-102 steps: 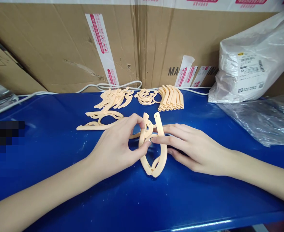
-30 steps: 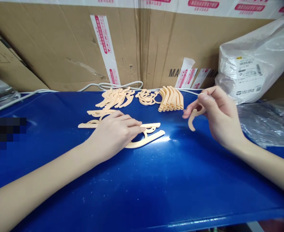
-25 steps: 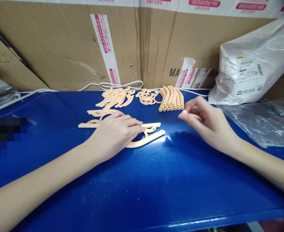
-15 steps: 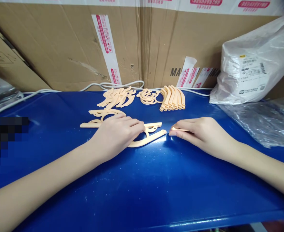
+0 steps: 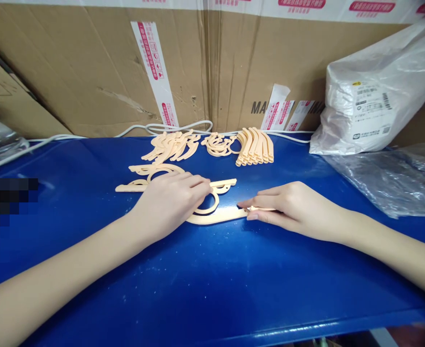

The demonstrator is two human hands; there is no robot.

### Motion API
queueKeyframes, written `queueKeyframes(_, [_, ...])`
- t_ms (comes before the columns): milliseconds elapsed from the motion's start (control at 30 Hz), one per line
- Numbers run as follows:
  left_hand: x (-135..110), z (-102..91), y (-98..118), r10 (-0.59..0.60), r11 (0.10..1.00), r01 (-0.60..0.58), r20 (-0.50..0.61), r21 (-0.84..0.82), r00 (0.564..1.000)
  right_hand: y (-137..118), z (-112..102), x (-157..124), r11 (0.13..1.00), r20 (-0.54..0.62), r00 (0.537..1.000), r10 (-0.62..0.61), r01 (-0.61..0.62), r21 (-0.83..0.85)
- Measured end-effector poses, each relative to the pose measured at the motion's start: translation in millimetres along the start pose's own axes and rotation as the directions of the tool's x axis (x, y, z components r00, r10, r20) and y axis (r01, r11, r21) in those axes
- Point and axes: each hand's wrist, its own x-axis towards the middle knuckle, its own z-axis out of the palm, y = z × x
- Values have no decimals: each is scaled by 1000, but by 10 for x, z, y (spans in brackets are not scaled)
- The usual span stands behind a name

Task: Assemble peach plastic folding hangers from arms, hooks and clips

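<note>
Left hand [image 5: 174, 200] lies palm-down over the cream plastic frame [image 5: 217, 218], covering its middle, so whether it grips cannot be told. Right hand [image 5: 288, 207] pinches a small cream piece [image 5: 265, 209], largely hidden in its grasp, at the frame's right end

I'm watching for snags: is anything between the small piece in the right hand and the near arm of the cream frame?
Nothing visible: the right hand holds the small piece at the right end of the near arm, though the fingers hide any contact. The left hand lies over the frame farther left.
</note>
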Motion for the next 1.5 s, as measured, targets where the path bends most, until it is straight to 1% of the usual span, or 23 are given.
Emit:
queueKeyframes(133, [-13, 11, 22, -69, 996, 71, -27, 61, 997, -11, -5, -9, 999, 43, 998, -46, 45, 25])
queueKeyframes(200, [-22, 16, 24, -87, 993, 90, -44, 70, 995, -17, -6, -5, 999, 37, 999, -34, 34, 14])
queueKeyframes(233, [-24, 18, 23, -88, 993, 90, -44, 70, 995, -21, -7, -2, 1000, 34, 999, -11, 11, 5])
queueKeyframes(300, [-25, 17, 18, -92, 993, 94, -35, 68, 995, -25, -11, 4, 997, 20, 997, 72, -72, -9])
queueKeyframes(367, [-18, 7, 17, -106, 993, 108, -23, 52, 994, -23, -15, 5, 988, -16, 988, 151, -151, -8])
queueKeyframes(400, [-12, -3, 20, -120, 992, 121, -19, 34, 993, -20, -17, 2, 986, -42, 985, 168, -169, -2])
queueKeyframes(500, [11, -52, 52, -132, 987, 130, -7, -96, 991, -6, -23, -13, 989, -109, 983, 148, -149, 5])
queueKeyframes(567, [24, -92, 98, -90, 967, 92, 20, -240, 996, -3, -23, -18, 989, -115, 983, 143, -146, -22])
queueKeyframes(633, [30, -122, 158, -35, 925, 63, 80, -375, 996, -6, -19, -14, 985, -95, 984, 153, -160, -63])
queueKeyframes(667, [30, -129, 187, -20, 903, 69, 118, -424, 993, -8, -14, -8, 984, -85, 985, 153, -160, -82])
queueKeyframes(767, [22, -112, 248, -11, 853, 132, 236, -505, 972, -4, 2, 9, 983, -84, 988, 130, -139, -117])
queueKeyframes(833, [15, -85, 254, -5, 830, 160, 281, -534, 960, 8, 10, 12, 983, -89, 987, 135, -145, -113])
queueKeyframes(933, [13, -62, 229, -2, 808, 168, 283, -565, 959, 26, 15, 7, 977, -67, 979, 193, -198, -73])
queueKeyframes(1033, [26, -74, 211, -55, 776, 208, 265, -595, 963, 26, 16, 10, 966, -28, 967, 254, -255, -38])
queueKeyframes(1100, [37, -86, 211, -103, 742, 246, 257, -623, 961, 14, 18, 19, 962, -11, 962, 273, -273, 2])
queueKeyframes(1200, [45, -88, 223, -144, 706, 264, 233, -658, 962, -12, 20, 32, 964, -25, 967, 254, -251, 92])
queueKeyframes(1333, [38, -74, 238, -150, 701, 261, 220, -664, 964, -36, 23, 27, 959, -52, 973, 226, -213, 184])
queueKeyframes(1500, [29, -72, 245, -145, 702, 260, 224, -663, 964, -42, 37, 17, 945, -54, 976, 209, -188, 266])
